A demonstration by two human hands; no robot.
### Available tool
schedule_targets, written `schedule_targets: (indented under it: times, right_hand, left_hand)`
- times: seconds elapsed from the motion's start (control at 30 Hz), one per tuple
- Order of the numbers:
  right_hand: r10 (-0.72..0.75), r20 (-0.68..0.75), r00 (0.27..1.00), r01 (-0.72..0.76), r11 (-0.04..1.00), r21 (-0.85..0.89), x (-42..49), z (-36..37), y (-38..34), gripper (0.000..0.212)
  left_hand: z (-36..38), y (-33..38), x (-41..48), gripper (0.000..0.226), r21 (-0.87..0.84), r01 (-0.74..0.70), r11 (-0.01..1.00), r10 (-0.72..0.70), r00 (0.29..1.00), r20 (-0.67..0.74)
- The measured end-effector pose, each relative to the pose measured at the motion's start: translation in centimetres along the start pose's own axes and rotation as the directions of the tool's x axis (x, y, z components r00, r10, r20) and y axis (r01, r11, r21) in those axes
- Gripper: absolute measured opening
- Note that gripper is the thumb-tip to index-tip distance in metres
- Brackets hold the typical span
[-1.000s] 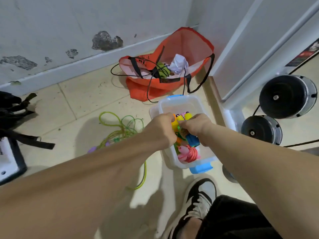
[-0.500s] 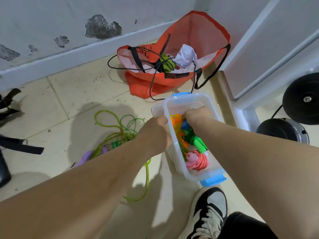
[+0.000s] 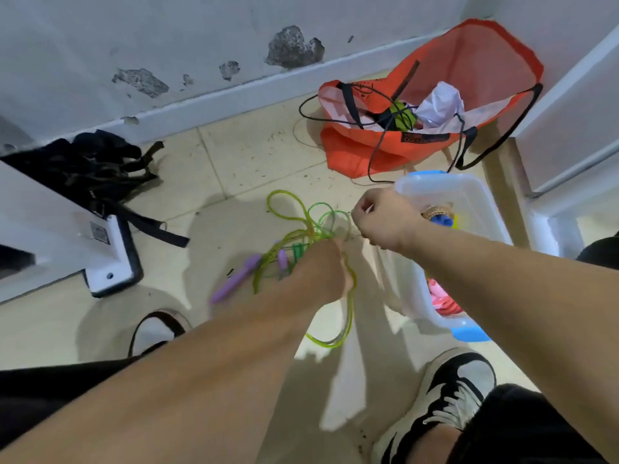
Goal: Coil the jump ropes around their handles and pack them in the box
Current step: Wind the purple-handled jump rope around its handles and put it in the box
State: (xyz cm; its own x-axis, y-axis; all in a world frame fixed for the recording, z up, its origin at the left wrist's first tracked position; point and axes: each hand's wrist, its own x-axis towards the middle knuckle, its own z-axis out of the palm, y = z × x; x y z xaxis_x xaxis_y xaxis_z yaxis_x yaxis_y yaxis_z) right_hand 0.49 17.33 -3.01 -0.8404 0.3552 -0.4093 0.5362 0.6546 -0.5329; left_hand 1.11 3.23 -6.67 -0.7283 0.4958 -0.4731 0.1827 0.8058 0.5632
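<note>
**A:** so where's this at? The green rope (image 3: 294, 209) is a loose tangle on the floor tiles, just left of the box (image 3: 482, 192), with the purple handles (image 3: 234, 283) poking out of the heap. Not coiled at all.

**B:** yep. The left hand (image 3: 321, 267) is down on the middle of the tangle, but its fingers are hidden under the back of the hand and it's blurry, so I can't tell if it's got a grip. The right hand (image 3: 382, 219) hangs by the box's left rim, fingers curled in. Might be pinching a strand, honestly can't say.

**A:** what'd worry you?

**B:** yanking one loop. The strands cross all over, so pulling the wrong one probably cinches a knot. One long loop also trails back toward the right shoe (image 3: 459, 390), and if that gets stepped on the lift stalls. And the box already has a pink coil (image 3: 445, 299) and others in it, so a sloppy wrap might spring open or not fit.
</note>
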Motion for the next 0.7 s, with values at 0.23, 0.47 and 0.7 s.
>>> schedule_targets:
  times: [0.23, 0.47, 0.7]
  right_hand:
    - [0.115, 0.269, 0.956, -0.105, 0.993, -0.052, -0.3, 9.7, -0.9, 0.015]
    - [0.141, 0.336, 0.931, -0.168, 0.984, 0.052, 1.8, 16.5, -1.5, 0.028]
    - [0.200, 0.374, 0.906, -0.200, 0.979, -0.040, 4.1, 16.7, -0.2, 0.022]
  left_hand:
    - [2.1, -8.1, -3.0, 0.035, 0.046, 0.141, 0.989, -0.145, 0.986, 0.084]
    - [-0.2, -13.3, -0.5, 0.041, 0.082, 0.311, 0.947, -0.304, 0.949, -0.082]
    - [-0.9, -15.1, 3.2, 0.056, -0.114, 0.414, 0.903, -0.409, 0.910, 0.066]
